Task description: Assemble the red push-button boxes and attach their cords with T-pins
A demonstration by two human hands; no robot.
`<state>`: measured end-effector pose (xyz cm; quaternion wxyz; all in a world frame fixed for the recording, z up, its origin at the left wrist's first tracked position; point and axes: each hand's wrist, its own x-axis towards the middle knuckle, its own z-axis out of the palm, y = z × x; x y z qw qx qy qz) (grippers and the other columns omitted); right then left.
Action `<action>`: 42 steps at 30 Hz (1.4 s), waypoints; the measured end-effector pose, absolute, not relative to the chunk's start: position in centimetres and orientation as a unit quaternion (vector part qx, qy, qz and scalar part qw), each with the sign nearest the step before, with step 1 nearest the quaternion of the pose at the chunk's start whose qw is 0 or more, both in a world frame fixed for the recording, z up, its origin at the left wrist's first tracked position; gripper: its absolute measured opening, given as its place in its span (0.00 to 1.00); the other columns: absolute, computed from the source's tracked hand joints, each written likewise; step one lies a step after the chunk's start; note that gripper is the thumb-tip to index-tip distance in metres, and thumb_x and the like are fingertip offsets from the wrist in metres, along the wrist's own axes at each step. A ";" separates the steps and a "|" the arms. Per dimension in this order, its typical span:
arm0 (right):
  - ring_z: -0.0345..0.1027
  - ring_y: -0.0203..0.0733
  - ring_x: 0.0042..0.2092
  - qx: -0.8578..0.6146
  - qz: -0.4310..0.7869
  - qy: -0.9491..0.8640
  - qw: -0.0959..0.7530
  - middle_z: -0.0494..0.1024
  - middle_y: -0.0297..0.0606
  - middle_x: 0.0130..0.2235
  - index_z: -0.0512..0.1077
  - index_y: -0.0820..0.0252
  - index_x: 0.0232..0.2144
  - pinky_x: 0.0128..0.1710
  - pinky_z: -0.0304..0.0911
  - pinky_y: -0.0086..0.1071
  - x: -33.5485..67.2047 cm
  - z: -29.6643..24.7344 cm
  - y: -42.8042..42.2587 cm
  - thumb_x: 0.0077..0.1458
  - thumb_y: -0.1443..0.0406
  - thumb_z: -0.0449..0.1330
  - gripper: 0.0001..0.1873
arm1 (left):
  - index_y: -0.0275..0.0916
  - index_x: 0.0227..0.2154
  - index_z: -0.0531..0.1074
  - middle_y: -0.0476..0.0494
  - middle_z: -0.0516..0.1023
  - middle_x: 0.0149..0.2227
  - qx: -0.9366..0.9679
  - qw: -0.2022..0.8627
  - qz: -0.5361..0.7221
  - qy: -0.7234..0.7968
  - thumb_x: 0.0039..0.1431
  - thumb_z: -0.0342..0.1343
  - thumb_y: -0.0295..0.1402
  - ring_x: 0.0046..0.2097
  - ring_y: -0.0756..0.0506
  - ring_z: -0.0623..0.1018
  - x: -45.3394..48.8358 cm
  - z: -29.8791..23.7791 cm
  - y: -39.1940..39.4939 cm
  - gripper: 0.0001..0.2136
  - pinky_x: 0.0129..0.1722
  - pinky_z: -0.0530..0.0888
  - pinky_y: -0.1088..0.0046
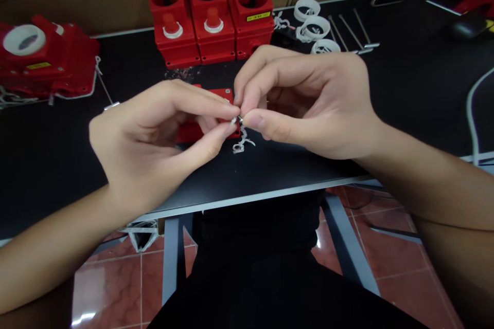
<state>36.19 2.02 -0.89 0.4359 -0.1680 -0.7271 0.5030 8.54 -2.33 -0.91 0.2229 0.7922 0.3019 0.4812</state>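
My left hand [154,133] and my right hand [309,97] meet over the black table, thumb and forefinger of each pinched together. Between the fingertips is a small metallic piece [240,120], mostly covered, so its kind cannot be made out. Just below the fingertips a curly white strip [243,141] shows; whether it hangs from the piece or lies on the table is unclear. Under and behind my hands lies a flat red part [222,93], partly hidden by them.
Three red boxes [214,46] with round openings stand at the back. More red housings [57,69] sit at the left. White rings [314,26] and thin metal rods with crosspieces [351,31] lie at back right. A white cable [471,113] runs along the right.
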 end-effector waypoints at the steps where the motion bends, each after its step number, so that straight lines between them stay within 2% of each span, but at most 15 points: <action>1: 0.85 0.34 0.46 -0.174 0.497 -0.732 0.432 0.90 0.36 0.52 0.91 0.59 0.45 0.46 0.85 0.26 36.2 -0.9 2.0 0.75 0.61 0.87 0.11 | 0.53 0.56 0.94 0.49 0.95 0.47 0.794 0.229 0.466 0.315 0.76 0.82 0.26 0.43 0.42 0.93 8.2 -0.9 -2.3 0.14 0.42 0.94 0.64; 3: 0.85 0.34 0.47 -0.186 0.478 -0.746 0.425 0.91 0.36 0.53 0.91 0.59 0.45 0.47 0.84 0.26 36.3 -0.9 2.0 0.77 0.61 0.86 0.11 | 0.51 0.56 0.93 0.47 0.95 0.49 0.803 0.238 0.432 0.335 0.76 0.82 0.28 0.41 0.43 0.91 7.4 -0.7 -2.1 0.13 0.43 0.95 0.64; 8: 0.84 0.33 0.46 -0.175 0.423 -0.779 0.429 0.90 0.38 0.55 0.90 0.61 0.47 0.45 0.83 0.24 36.4 -1.4 2.0 0.80 0.60 0.83 0.11 | 0.53 0.64 0.92 0.47 0.96 0.52 0.834 0.215 0.388 0.327 0.73 0.83 0.30 0.43 0.41 0.92 6.4 -0.7 -2.0 0.21 0.46 0.94 0.61; 13: 0.83 0.34 0.44 -0.184 0.353 -0.796 0.456 0.89 0.36 0.55 0.90 0.59 0.49 0.42 0.84 0.25 36.2 -1.7 1.5 0.79 0.65 0.80 0.04 | 0.52 0.58 0.94 0.48 0.93 0.46 0.797 0.205 0.458 0.336 0.77 0.80 0.26 0.46 0.41 0.91 8.2 -0.9 -2.6 0.14 0.45 0.91 0.63; 15: 0.83 0.34 0.44 -0.192 0.309 -0.808 0.463 0.89 0.36 0.55 0.89 0.58 0.49 0.42 0.85 0.26 36.2 -1.7 1.4 0.80 0.65 0.77 0.02 | 0.50 0.57 0.94 0.50 0.93 0.45 0.785 0.230 0.484 0.312 0.76 0.80 0.23 0.45 0.44 0.91 9.0 -1.1 -2.8 0.15 0.47 0.91 0.67; 18: 0.84 0.36 0.44 -0.177 0.204 -0.842 0.468 0.91 0.37 0.56 0.89 0.55 0.50 0.40 0.87 0.27 36.3 -1.7 1.6 0.84 0.63 0.74 0.04 | 0.50 0.54 0.95 0.52 0.95 0.45 0.746 0.277 0.517 0.314 0.75 0.80 0.18 0.48 0.45 0.94 9.6 -1.3 -3.0 0.16 0.51 0.93 0.68; 22: 0.87 0.39 0.45 -0.159 0.101 -0.865 0.466 0.95 0.36 0.55 0.89 0.52 0.51 0.40 0.89 0.29 36.5 -1.6 2.1 0.85 0.63 0.73 0.04 | 0.48 0.51 0.97 0.53 0.98 0.47 0.718 0.314 0.530 0.323 0.75 0.79 0.16 0.46 0.46 0.95 9.9 -1.2 -3.0 0.16 0.46 0.92 0.72; 27: 0.90 0.42 0.46 -0.153 0.082 -0.866 0.468 0.96 0.35 0.55 0.90 0.51 0.50 0.43 0.91 0.31 36.7 -1.5 2.2 0.82 0.66 0.75 0.03 | 0.47 0.48 0.97 0.54 0.98 0.47 0.698 0.346 0.532 0.333 0.73 0.81 0.15 0.52 0.47 0.96 9.9 -1.0 -3.0 0.16 0.53 0.92 0.74; 32: 0.91 0.42 0.47 -0.150 0.059 -0.842 0.515 0.97 0.33 0.52 0.89 0.51 0.47 0.45 0.91 0.31 35.6 -2.4 1.7 0.81 0.67 0.75 0.05 | 0.43 0.48 0.94 0.52 0.96 0.45 0.707 0.351 0.531 0.308 0.73 0.82 0.17 0.43 0.49 0.93 9.9 -1.0 -2.8 0.12 0.45 0.92 0.76; 35: 0.92 0.42 0.48 -0.168 0.049 -0.823 0.540 0.96 0.31 0.50 0.88 0.50 0.46 0.47 0.92 0.31 35.3 -2.3 1.3 0.82 0.69 0.74 0.08 | 0.44 0.50 0.93 0.53 0.97 0.47 0.701 0.362 0.529 0.313 0.74 0.82 0.19 0.44 0.48 0.95 10.0 -1.0 -2.9 0.13 0.46 0.93 0.74; 40: 0.93 0.41 0.52 -0.129 0.012 -0.882 0.452 0.97 0.34 0.56 0.90 0.56 0.54 0.60 0.92 0.35 36.9 -0.8 1.6 0.80 0.69 0.79 0.05 | 0.45 0.53 0.94 0.53 0.98 0.48 0.683 0.405 0.512 0.326 0.75 0.82 0.18 0.45 0.47 0.97 10.0 -0.9 -3.3 0.14 0.48 0.94 0.74; 42: 0.94 0.42 0.52 -0.125 0.009 -0.885 0.448 0.97 0.33 0.57 0.90 0.54 0.55 0.59 0.94 0.37 37.4 -0.5 1.8 0.79 0.69 0.79 0.07 | 0.47 0.51 0.96 0.52 0.97 0.46 0.668 0.432 0.507 0.333 0.74 0.84 0.20 0.44 0.45 0.97 10.0 -0.9 -3.3 0.13 0.47 0.96 0.71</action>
